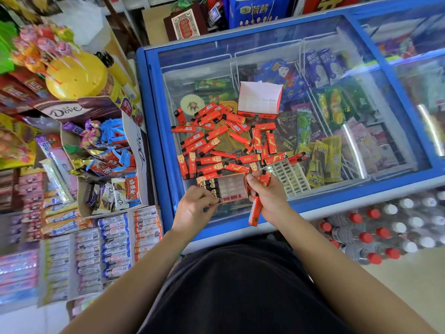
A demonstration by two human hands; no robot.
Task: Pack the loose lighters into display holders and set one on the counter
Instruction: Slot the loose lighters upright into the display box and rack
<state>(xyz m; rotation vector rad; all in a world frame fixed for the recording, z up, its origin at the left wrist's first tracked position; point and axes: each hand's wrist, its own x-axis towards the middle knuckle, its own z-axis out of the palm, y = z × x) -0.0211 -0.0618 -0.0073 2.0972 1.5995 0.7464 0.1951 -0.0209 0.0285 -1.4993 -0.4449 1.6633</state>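
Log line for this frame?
left hand: at holder corner | right hand: holds lighters | holder: partly filled | pile: on freezer

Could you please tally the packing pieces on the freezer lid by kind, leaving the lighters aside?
Holders: 2, the near holder and the far holder
Grid tray: 1
Total: 3

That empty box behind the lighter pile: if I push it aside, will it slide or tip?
The box looks like thin card with nothing showing inside, so probably very light and easily crushed. It stands on the smooth glass lid, so it should slide readily. Its back wall rises above the front, so a high push may tip it.
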